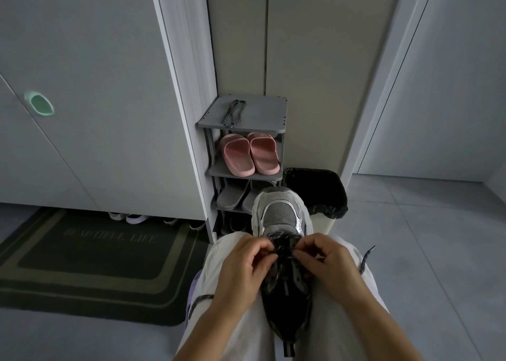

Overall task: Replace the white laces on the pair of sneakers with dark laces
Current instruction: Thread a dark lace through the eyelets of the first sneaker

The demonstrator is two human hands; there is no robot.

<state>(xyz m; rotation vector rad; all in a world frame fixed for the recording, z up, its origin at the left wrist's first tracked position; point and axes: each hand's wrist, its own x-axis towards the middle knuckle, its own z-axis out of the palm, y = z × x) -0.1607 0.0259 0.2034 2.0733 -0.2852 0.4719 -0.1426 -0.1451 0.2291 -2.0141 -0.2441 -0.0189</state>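
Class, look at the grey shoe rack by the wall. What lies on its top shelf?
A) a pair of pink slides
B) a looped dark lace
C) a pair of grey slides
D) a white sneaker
B: a dark lace lies looped on the top shelf of the shoe rack, while the pink slides sit one shelf lower.

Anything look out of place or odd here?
Only small things. A spare dark lace lies loosely looped on top of the shoe rack, where shoes would normally sit. The sneaker sits between the person's thighs, and one loose end of its dark lace sticks out over the right thigh. Nothing looks spilled or damaged.
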